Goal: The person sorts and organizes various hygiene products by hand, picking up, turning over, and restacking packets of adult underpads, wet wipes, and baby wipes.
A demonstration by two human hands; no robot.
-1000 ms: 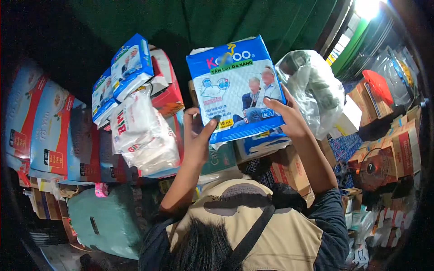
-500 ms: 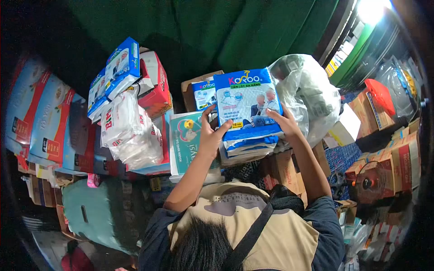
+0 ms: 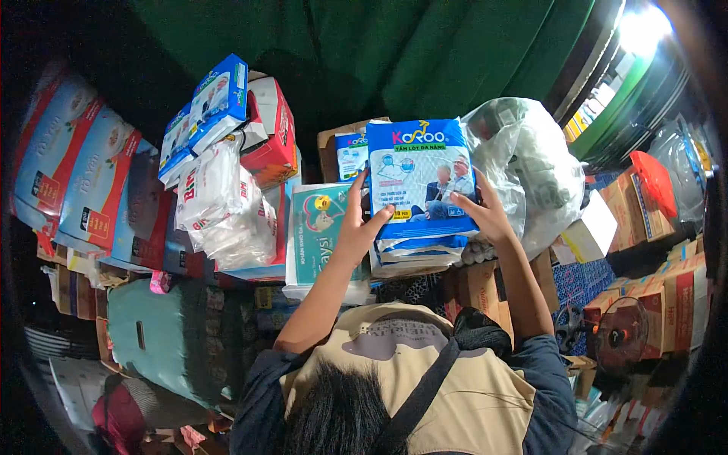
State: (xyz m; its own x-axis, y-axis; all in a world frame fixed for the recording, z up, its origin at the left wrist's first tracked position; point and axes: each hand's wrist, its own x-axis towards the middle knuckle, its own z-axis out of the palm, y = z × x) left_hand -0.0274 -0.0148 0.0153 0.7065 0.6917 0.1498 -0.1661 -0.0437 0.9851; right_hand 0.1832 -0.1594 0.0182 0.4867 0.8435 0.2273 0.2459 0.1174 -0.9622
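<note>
A blue and white Karoo pack [image 3: 421, 178] lies face up on a stack of similar packs [image 3: 421, 254] in front of me. My left hand [image 3: 364, 220] grips its left edge, thumb on the front and fingers at the side. On the right edge my right hand [image 3: 485, 208] holds it the same way. Left of the stack is a green Caysi pack [image 3: 311, 239]. Behind, another Karoo pack [image 3: 350, 155] shows partly in a cardboard box [image 3: 330, 148]. A clear bag [image 3: 531, 167] with dark and pale contents stands close on the right.
Further left are white Bimi bags [image 3: 220, 201], two Karoo packs [image 3: 212, 102] and a red box [image 3: 273, 140]. Blue-red cartons [image 3: 95, 167] stand at far left. A green curtain [image 3: 379, 61] hangs behind. Brown cartons [image 3: 671, 303] and a small fan [image 3: 618, 334] are at right.
Both hands have lowered the Karoo pack from a raised position onto the stack, uncovering the green Caysi pack and the box behind. In the last half second they have barely moved relative to the stack.
</note>
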